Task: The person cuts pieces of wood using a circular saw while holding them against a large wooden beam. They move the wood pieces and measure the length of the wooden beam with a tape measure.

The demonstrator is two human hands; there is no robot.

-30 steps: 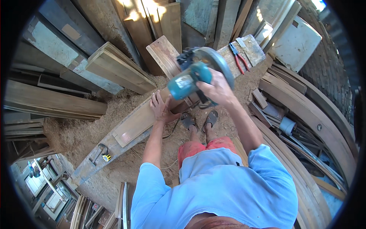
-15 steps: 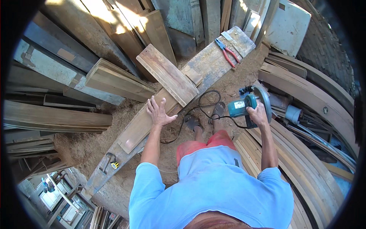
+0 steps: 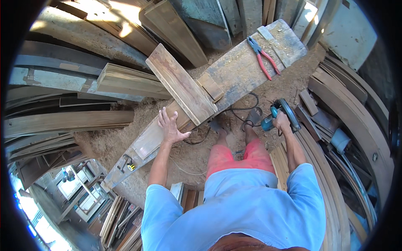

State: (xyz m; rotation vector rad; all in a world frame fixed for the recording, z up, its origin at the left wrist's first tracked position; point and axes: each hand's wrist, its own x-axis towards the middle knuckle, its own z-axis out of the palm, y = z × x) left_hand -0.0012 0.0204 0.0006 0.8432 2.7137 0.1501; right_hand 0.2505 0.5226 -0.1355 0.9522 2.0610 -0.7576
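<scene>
A long, weathered wooden desk (image 3: 238, 67) shows a scuffed grey matt surface, its far end rough with pale sawdust (image 3: 287, 34). Across the desk's middle lies a smooth, reddish-brown rectangular wooden board (image 3: 180, 79) with visible grain; along the desk's left half, a pale brown wooden plank (image 3: 148, 140) looks smooth. On the desk's far end, red-handled pliers (image 3: 258, 51) pair dull metal with smooth, plastic-looking grips. To the desk's right, a teal handheld circular saw (image 3: 267, 122) has a plastic-looking housing. Nearer than the desk, a light-blue shirt (image 3: 234, 201) and coral-red shorts (image 3: 247, 162) are matt cloth.

Pliers (image 3: 258, 51) on bench (image 3: 238, 62) R end, tape msr (image 3: 131, 167) on L, crosswise board (image 3: 182, 85) btwn, saw (image 3: 292, 116) R of feet (image 3: 254, 114)
</scene>
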